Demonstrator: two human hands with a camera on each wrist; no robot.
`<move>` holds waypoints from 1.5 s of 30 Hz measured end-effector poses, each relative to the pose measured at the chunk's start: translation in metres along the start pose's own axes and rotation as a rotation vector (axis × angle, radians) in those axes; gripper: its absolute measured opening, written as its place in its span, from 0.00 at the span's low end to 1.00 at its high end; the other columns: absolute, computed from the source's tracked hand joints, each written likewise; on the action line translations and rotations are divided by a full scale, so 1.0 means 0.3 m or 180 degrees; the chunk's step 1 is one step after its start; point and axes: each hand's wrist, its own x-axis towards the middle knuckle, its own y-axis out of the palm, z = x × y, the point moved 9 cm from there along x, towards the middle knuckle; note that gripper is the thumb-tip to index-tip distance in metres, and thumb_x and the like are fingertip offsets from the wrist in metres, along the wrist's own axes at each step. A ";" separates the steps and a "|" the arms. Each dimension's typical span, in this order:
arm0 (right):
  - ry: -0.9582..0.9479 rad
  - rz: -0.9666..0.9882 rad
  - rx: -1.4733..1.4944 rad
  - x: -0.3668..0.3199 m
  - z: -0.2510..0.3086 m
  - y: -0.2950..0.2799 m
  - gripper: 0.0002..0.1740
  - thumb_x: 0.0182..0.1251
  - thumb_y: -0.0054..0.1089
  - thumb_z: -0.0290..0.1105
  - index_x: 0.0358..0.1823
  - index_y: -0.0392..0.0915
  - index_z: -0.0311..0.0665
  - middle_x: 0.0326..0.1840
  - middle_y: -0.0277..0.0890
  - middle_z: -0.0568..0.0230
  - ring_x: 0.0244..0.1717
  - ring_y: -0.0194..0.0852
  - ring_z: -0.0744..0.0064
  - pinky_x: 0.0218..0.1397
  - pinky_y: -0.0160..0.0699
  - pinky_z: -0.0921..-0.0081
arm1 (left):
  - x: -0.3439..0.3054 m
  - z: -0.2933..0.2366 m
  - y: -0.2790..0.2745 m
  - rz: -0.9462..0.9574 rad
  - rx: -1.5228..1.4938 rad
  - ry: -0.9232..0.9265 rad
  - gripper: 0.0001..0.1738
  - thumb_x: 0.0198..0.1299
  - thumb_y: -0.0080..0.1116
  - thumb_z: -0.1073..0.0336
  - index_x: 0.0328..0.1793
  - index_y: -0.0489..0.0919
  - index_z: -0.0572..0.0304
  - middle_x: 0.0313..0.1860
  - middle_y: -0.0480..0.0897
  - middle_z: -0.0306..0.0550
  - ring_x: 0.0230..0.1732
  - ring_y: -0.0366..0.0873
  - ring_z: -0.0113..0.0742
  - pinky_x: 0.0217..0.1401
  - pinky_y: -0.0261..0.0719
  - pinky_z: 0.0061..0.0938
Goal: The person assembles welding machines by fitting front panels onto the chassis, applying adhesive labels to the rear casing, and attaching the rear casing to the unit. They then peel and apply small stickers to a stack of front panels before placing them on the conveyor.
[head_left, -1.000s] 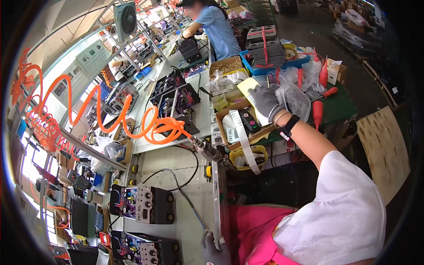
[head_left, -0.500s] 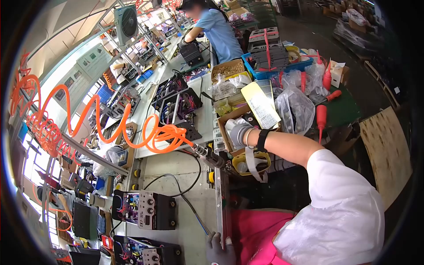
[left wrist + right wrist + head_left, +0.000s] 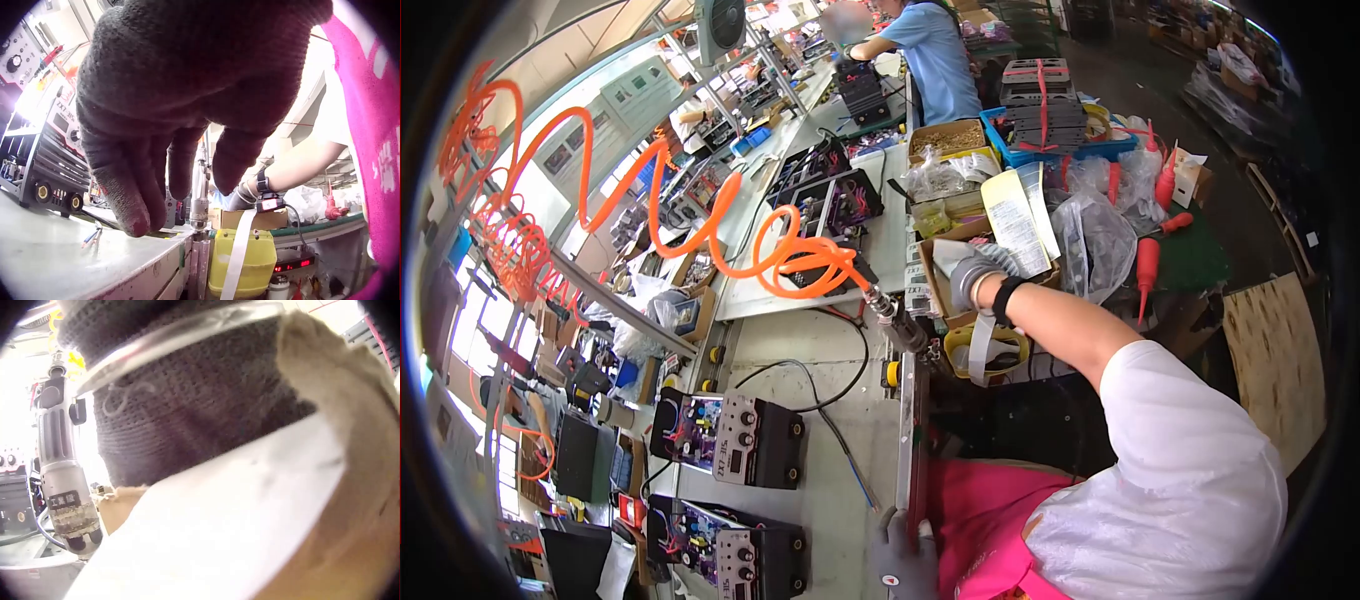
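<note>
My right hand (image 3: 970, 278), in a grey knit glove, reaches into an open cardboard box (image 3: 938, 290) beside the bench. Its fingers are mostly hidden; I cannot tell what they hold. A white strip (image 3: 980, 350) hangs from the box, over a yellow bin (image 3: 253, 265). In the right wrist view, white paper (image 3: 206, 531) lies against the glove. My gloved left hand (image 3: 903, 562) is over the bench edge, its fingers loosely extended downward and holding nothing. Near it lies a cable's bare wire end (image 3: 92, 236). A yellow booklet (image 3: 1012, 222) leans at the box's far side.
A power screwdriver (image 3: 900, 325) hangs from an orange coiled hose (image 3: 725, 215) by the bench edge. Two welder units (image 3: 730, 440) stand at left on the bench. Red squeeze bottles (image 3: 1147, 268) and plastic bags (image 3: 1092, 240) lie right of the box. A person (image 3: 940, 60) works farther along.
My right hand has let go of the yellow booklet and moved down into the box. The booklet now lies beyond that hand. My left hand has come slightly away from the cable end.
</note>
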 end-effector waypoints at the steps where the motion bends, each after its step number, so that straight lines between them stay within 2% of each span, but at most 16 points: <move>1: 0.0086 -0.0094 0.0227 0.006 -0.035 0.001 0.38 0.56 0.52 0.43 0.69 0.61 0.37 0.65 0.69 0.50 0.60 0.73 0.55 0.63 0.66 0.61 | -0.007 0.010 -0.011 -0.0039 -0.0019 -0.0008 0.19 0.62 0.58 0.59 0.54 0.77 0.62 0.52 0.78 0.60 0.52 0.77 0.59 0.52 0.76 0.42; 4: 0.0115 -0.0279 0.0556 0.022 -0.139 -0.034 0.42 0.55 0.52 0.42 0.72 0.57 0.33 0.67 0.67 0.47 0.60 0.72 0.53 0.64 0.65 0.59 | -0.035 0.057 -0.006 -0.0059 -0.0183 -0.0169 0.18 0.62 0.58 0.60 0.54 0.77 0.63 0.51 0.79 0.61 0.51 0.77 0.59 0.52 0.76 0.42; 10: -0.0299 -0.0168 -0.0135 0.075 -0.374 0.006 0.12 0.47 0.58 0.33 0.29 0.84 0.34 0.33 0.82 0.45 0.33 0.80 0.47 0.41 0.79 0.61 | -0.034 0.097 0.053 0.0160 -0.0601 -0.0269 0.25 0.57 0.62 0.60 0.58 0.74 0.64 0.47 0.81 0.58 0.43 0.80 0.52 0.44 0.79 0.38; 12: -0.0830 -0.0567 -0.0052 0.033 -0.390 -0.107 0.12 0.41 0.63 0.34 0.30 0.84 0.38 0.27 0.79 0.49 0.31 0.80 0.55 0.36 0.78 0.65 | -0.009 0.088 0.017 0.0206 -0.0959 -0.0516 0.24 0.56 0.64 0.64 0.57 0.74 0.66 0.44 0.82 0.56 0.40 0.82 0.45 0.42 0.79 0.32; 13: 0.0178 -0.0586 0.2038 -0.011 -0.426 -0.216 0.13 0.42 0.59 0.31 0.30 0.82 0.31 0.28 0.80 0.48 0.34 0.81 0.60 0.38 0.80 0.64 | 0.011 0.080 0.002 0.0231 -0.1226 -0.0623 0.24 0.56 0.64 0.65 0.58 0.74 0.65 0.45 0.82 0.54 0.42 0.83 0.41 0.45 0.79 0.30; 16: 0.0777 -0.0863 0.3670 -0.167 -0.388 -0.371 0.13 0.42 0.58 0.28 0.30 0.79 0.26 0.22 0.76 0.55 0.17 0.77 0.63 0.13 0.74 0.69 | 0.058 0.081 0.002 0.0246 -0.2401 -0.0847 0.25 0.61 0.60 0.66 0.63 0.70 0.67 0.49 0.81 0.53 0.48 0.81 0.37 0.52 0.78 0.29; 22: -0.0485 -0.2198 0.3654 -0.387 -0.251 -0.511 0.19 0.53 0.56 0.33 0.45 0.78 0.29 0.36 0.82 0.60 0.35 0.80 0.73 0.39 0.78 0.76 | 0.202 -0.023 0.039 0.0636 -0.4456 -0.1200 0.30 0.66 0.54 0.65 0.70 0.60 0.70 0.61 0.74 0.58 0.59 0.74 0.43 0.62 0.74 0.34; 24: -0.0709 -0.1923 0.4363 -0.542 -0.048 -0.542 0.23 0.58 0.57 0.36 0.51 0.77 0.29 0.42 0.82 0.60 0.41 0.80 0.72 0.45 0.77 0.75 | 0.237 -0.064 0.071 0.0503 -0.4618 -0.1037 0.32 0.66 0.55 0.62 0.70 0.59 0.70 0.62 0.72 0.58 0.63 0.71 0.43 0.64 0.72 0.35; 27: -0.1759 -0.2043 0.2227 -0.750 0.356 -0.565 0.20 0.65 0.55 0.41 0.51 0.76 0.34 0.40 0.81 0.55 0.35 0.83 0.63 0.38 0.81 0.70 | 0.268 -0.110 0.088 -0.0078 -0.4666 -0.1008 0.35 0.64 0.57 0.53 0.69 0.62 0.67 0.61 0.73 0.56 0.63 0.69 0.42 0.63 0.72 0.36; 30: -0.2303 -0.0446 0.2040 -0.902 0.695 -0.475 0.22 0.64 0.56 0.41 0.53 0.73 0.33 0.48 0.78 0.48 0.39 0.81 0.57 0.41 0.82 0.65 | 0.197 -0.015 0.220 0.0331 -0.4513 -0.1431 0.36 0.61 0.57 0.46 0.67 0.65 0.63 0.55 0.74 0.50 0.59 0.72 0.41 0.59 0.74 0.34; 33: -0.3434 0.0692 0.3874 -0.858 0.789 -0.441 0.23 0.65 0.56 0.47 0.50 0.76 0.33 0.36 0.77 0.50 0.45 0.79 0.53 0.48 0.78 0.65 | 0.032 0.195 0.160 -0.0880 -0.5024 -0.2310 0.36 0.59 0.51 0.38 0.60 0.68 0.63 0.44 0.75 0.46 0.40 0.77 0.35 0.45 0.79 0.32; 34: -0.2795 0.1307 0.4330 -0.773 0.787 -0.411 0.22 0.65 0.55 0.47 0.48 0.78 0.34 0.33 0.76 0.50 0.45 0.78 0.51 0.48 0.77 0.65 | -0.030 0.227 0.118 -0.0940 -0.5350 -0.2612 0.38 0.58 0.49 0.36 0.63 0.67 0.57 0.43 0.77 0.49 0.37 0.78 0.39 0.41 0.81 0.37; 36: -0.2517 -0.0483 0.3220 -0.547 0.794 -0.324 0.24 0.60 0.59 0.45 0.54 0.75 0.39 0.44 0.77 0.47 0.45 0.77 0.47 0.51 0.76 0.59 | -0.113 0.248 -0.020 -0.1433 -0.5107 -0.2657 0.40 0.54 0.51 0.32 0.66 0.66 0.49 0.44 0.77 0.51 0.37 0.78 0.40 0.40 0.81 0.41; 39: -0.1934 -0.0025 0.2622 -0.299 0.919 -0.193 0.32 0.56 0.61 0.40 0.62 0.69 0.39 0.55 0.72 0.44 0.60 0.69 0.46 0.62 0.69 0.59 | -0.253 0.268 -0.101 -0.1580 -0.5447 -0.2456 0.45 0.50 0.56 0.31 0.67 0.65 0.52 0.49 0.76 0.54 0.39 0.78 0.47 0.43 0.81 0.49; 44: -0.1861 -0.0974 0.2681 -0.103 1.140 -0.147 0.46 0.47 0.69 0.39 0.70 0.60 0.38 0.63 0.67 0.43 0.64 0.66 0.49 0.67 0.65 0.63 | -0.468 0.246 -0.159 -0.2073 -0.5929 -0.2442 0.46 0.48 0.57 0.33 0.66 0.67 0.57 0.53 0.77 0.64 0.52 0.77 0.61 0.57 0.75 0.61; 45: -0.1861 0.0076 0.3302 -0.100 1.185 -0.151 0.45 0.45 0.70 0.37 0.68 0.62 0.37 0.64 0.66 0.44 0.64 0.65 0.49 0.69 0.63 0.65 | -0.522 0.249 -0.174 -0.2264 -0.5955 -0.2496 0.46 0.48 0.58 0.33 0.66 0.67 0.57 0.53 0.77 0.65 0.52 0.78 0.62 0.57 0.76 0.61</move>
